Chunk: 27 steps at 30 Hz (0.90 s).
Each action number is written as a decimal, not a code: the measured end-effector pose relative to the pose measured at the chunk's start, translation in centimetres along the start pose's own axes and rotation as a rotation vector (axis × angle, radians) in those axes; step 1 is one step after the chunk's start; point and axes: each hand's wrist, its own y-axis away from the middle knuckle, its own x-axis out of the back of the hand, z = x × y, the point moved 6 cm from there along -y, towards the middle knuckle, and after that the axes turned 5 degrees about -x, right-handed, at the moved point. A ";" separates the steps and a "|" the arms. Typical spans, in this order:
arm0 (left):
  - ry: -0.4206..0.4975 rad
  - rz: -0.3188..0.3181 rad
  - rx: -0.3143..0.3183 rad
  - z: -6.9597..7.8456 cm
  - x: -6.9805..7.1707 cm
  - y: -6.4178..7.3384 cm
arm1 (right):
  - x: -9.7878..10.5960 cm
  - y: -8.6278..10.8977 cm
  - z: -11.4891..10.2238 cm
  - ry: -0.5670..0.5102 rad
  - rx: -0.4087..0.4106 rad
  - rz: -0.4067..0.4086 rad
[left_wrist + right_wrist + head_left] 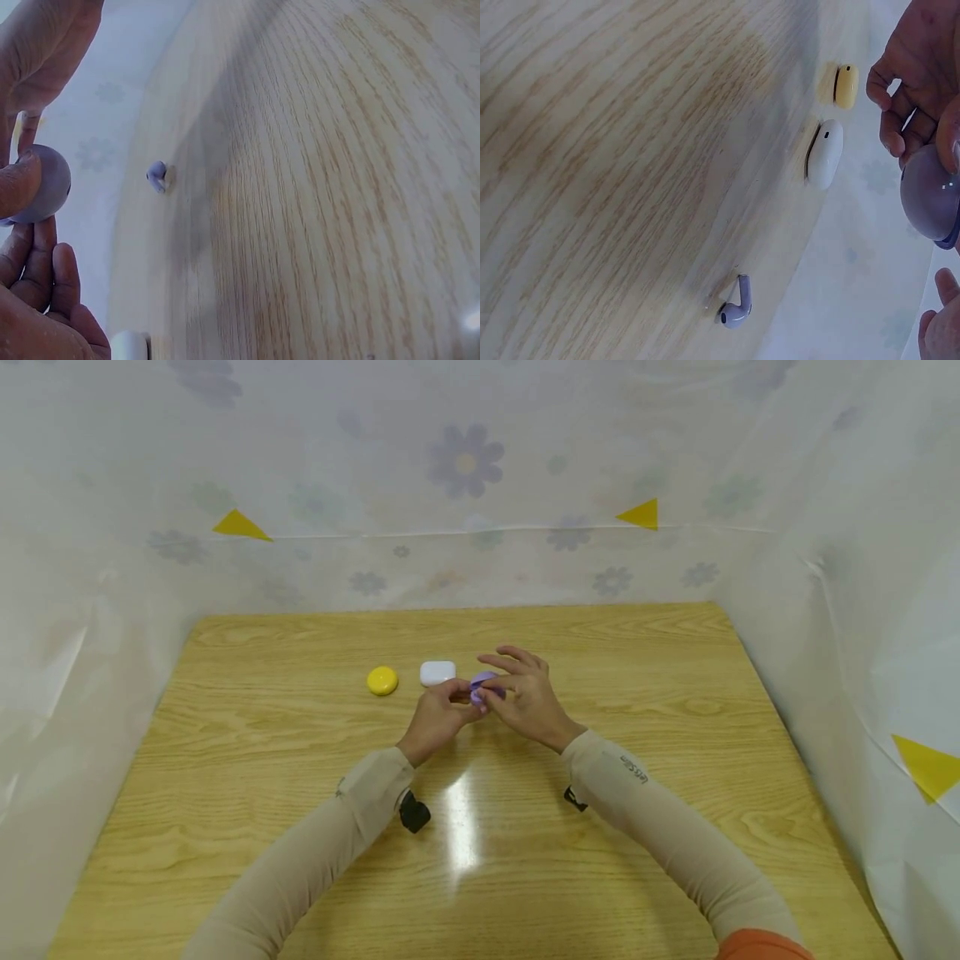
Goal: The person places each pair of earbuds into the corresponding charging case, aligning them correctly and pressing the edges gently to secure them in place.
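My left hand (441,714) grips a rounded purple earbud case (52,184), held above the table with its lid raised. At the case's opening, the thumb and index finger of my right hand (528,697) pinch what looks like a small purple earbud, mostly hidden by the fingertips. The other right fingers extend away from the case. A loose purple earbud (736,307) lies on the wooden table below the hands; it shows in both wrist views, while the head view does not show it.
A white earbud case (438,672) lies just left of the hands, with a round yellow case (382,681) farther left. The wooden table (637,668) meets pale, flower-printed sheeting (465,568) at the back and sides.
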 end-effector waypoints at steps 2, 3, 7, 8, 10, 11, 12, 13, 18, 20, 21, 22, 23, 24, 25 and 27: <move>0.003 0.000 -0.002 0.0 0.0 0.0 | 0.3 0.0 0.1 -0.012 0.005 0.025; 0.003 0.000 -0.001 0.0 0.0 0.1 | 0.5 -0.1 0.1 -0.020 0.012 0.047; 0.003 -0.005 0.008 0.0 0.0 0.1 | 1.9 -0.6 0.8 -0.054 0.032 0.169; 0.004 -0.006 0.013 0.0 0.0 0.1 | 2.3 -0.7 1.1 -0.062 0.026 0.198; 0.005 -0.007 0.020 -0.1 0.1 0.2 | 3.0 -1.1 1.8 -0.062 -0.008 0.233; 0.007 -0.007 0.024 -0.1 0.1 0.2 | 3.3 -1.3 2.3 -0.058 -0.033 0.242; 0.008 -0.007 0.027 -0.2 0.1 0.2 | 3.5 -1.5 2.7 -0.053 -0.064 0.242; 0.009 -0.007 0.030 -0.3 0.1 0.2 | 3.7 -1.7 3.2 -0.043 -0.101 0.236; 0.015 -0.008 0.041 -0.6 0.2 0.2 | 3.7 -1.9 5.9 0.010 -0.320 0.115; 0.016 -0.008 0.044 -0.7 0.2 0.2 | 3.5 -1.7 7.1 0.041 -0.402 0.059; 0.016 -0.007 0.044 -0.7 0.2 0.2 | 3.4 -1.5 7.7 0.052 -0.441 0.031; 0.015 -0.006 0.045 -0.7 0.2 0.2 | 3.2 -1.3 8.2 0.064 -0.476 -0.001; 0.014 -0.004 0.045 -0.8 0.2 0.2 | 3.0 -1.1 8.8 0.076 -0.511 -0.035; 0.011 -0.004 0.044 -0.8 0.3 0.2 | 2.7 -0.8 9.4 0.090 -0.545 -0.075; 0.009 -0.003 0.043 -0.8 0.3 0.2 | 2.5 -0.4 10.0 0.105 -0.578 -0.115; 0.006 -0.003 0.043 -0.7 0.4 0.2 | 1.9 0.2 11.0 0.129 -0.629 -0.199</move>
